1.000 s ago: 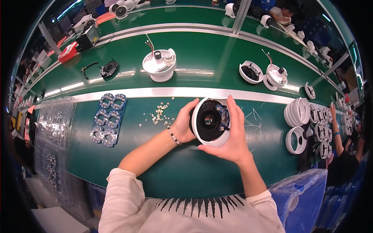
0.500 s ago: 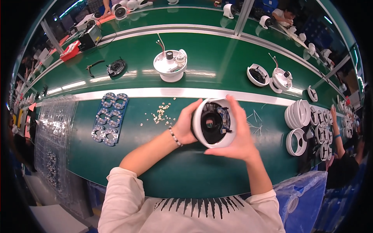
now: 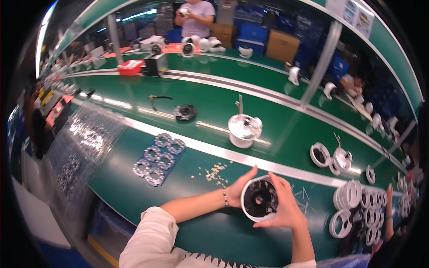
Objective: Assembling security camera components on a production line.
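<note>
A round white plastic housing with a black inner part (image 3: 260,199) is held between my two hands above the green bench, its open side facing up toward me. Around its left side curves my left hand (image 3: 237,191), fingers closed on the rim. My right hand (image 3: 287,207) grips the opposite side, with the thumb at the lower edge and the fingers at the top. Small pale connectors (image 3: 216,173) lie scattered just beyond my left hand. Farther left rests a blue panel of ring-shaped circuit boards (image 3: 160,159). Thin white strips (image 3: 305,196) lie right of my right hand.
Beyond the metal strip stand a white base with wires (image 3: 244,130), a black round part (image 3: 185,112) and cutters (image 3: 154,98). White rings (image 3: 346,195) are stacked at right. Clear plastic trays (image 3: 87,138) sit at left. Across the bench a person (image 3: 196,20) holds a white device.
My view has tilted up and turned, so the bench appears slanted and lower, with more of the far side visible. Both hands still hold the white housing.
</note>
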Tool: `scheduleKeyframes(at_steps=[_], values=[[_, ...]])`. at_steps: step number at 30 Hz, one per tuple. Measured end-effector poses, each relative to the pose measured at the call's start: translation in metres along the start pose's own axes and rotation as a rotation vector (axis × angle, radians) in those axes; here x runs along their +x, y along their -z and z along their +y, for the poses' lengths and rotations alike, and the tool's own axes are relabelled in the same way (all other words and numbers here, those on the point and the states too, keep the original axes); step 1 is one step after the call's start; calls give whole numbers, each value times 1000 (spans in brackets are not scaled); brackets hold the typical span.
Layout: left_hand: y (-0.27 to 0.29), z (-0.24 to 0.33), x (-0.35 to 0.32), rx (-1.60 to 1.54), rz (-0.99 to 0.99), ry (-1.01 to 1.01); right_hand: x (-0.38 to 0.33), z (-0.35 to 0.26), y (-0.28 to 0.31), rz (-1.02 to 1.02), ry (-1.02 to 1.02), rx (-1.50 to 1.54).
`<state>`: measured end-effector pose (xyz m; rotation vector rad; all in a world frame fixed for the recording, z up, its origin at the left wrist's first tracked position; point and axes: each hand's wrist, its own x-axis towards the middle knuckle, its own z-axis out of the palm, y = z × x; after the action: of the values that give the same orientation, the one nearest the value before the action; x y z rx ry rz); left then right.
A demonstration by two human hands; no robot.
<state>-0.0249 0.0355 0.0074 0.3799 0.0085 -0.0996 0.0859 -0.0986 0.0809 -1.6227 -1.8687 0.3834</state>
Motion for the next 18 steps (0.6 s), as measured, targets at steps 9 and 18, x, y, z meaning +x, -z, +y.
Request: scheduleKeyframes(at_steps=[9,18], values=[[-15,-9,5,-114,56,-127,-13,24,-50,374,-66,35],[-11,-4,9,-58,83,-292,3,9,-54,462,-9,-30]])
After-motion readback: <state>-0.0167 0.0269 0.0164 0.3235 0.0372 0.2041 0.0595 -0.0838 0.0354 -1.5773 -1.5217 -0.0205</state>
